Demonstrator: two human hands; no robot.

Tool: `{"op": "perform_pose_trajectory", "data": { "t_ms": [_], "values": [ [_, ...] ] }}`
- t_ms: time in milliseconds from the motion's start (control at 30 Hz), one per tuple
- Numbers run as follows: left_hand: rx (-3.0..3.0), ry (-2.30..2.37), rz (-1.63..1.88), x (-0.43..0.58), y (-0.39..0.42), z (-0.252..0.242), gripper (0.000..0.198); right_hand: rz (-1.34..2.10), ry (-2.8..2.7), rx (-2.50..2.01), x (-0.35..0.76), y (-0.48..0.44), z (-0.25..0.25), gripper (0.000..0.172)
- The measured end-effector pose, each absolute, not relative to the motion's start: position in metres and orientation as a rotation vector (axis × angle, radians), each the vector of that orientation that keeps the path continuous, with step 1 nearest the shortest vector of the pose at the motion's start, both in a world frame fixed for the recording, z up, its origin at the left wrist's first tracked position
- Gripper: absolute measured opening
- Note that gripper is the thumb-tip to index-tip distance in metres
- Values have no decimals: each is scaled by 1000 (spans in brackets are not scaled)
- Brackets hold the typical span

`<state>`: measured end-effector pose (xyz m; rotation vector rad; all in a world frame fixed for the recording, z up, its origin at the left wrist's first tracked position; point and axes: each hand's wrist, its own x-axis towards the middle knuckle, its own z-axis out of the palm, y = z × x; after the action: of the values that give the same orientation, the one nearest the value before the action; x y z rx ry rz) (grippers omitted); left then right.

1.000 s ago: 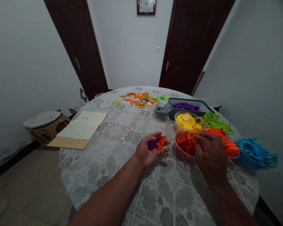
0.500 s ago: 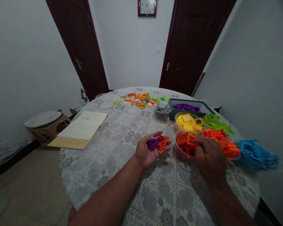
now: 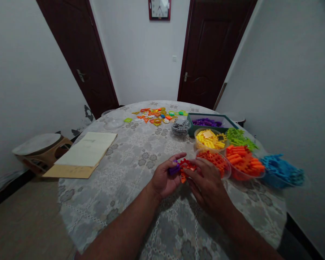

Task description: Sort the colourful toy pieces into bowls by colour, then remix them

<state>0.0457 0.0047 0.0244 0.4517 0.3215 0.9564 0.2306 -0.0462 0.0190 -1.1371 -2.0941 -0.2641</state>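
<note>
My left hand [image 3: 161, 179] is palm up above the near middle of the table, fingers curled around a small handful of plastic building pieces. A purple piece [image 3: 174, 168] lies by the thumb, with a red toothed piece [image 3: 184, 161] and an orange one [image 3: 183, 177] beside it. From the right, my right hand [image 3: 209, 184] reaches over that handful, its bent fingertips closed on the red and orange pieces. Those fingertips partly hide what they grip. Just behind my right hand stands a clear bowl of dark orange-red pieces [image 3: 215, 161].
Bowls of bright orange [image 3: 243, 162], yellow [image 3: 209, 139], green [image 3: 241, 139], blue [image 3: 283, 171] and grey pieces [image 3: 181, 124] stand at the right, near a green box [image 3: 191, 129] of purple pieces. Loose pieces [image 3: 155, 115] lie at the back. An open booklet [image 3: 86, 150] lies left.
My right hand has left the bowls and moved left to the pieces in my left hand. My left hand stays in about the same place. The whole view has shifted slightly.
</note>
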Motion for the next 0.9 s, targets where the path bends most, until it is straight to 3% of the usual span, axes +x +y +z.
{"op": "perform_pose_trajectory", "data": {
  "t_ms": [167,300,533,900],
  "values": [
    [464,385,956,45,5,23,50,-252,-2068,-1058,229,-44,18,30],
    [476,390,972,44,7,22,49,-228,-1965,-973,242,-44,25,34],
    [483,396,984,41,10,21,49,-490,-1618,-1377,285,-28,28,32],
    [453,389,977,41,9,23,50,-353,-1853,-1301,279,-23,15,41]
  ]
}}
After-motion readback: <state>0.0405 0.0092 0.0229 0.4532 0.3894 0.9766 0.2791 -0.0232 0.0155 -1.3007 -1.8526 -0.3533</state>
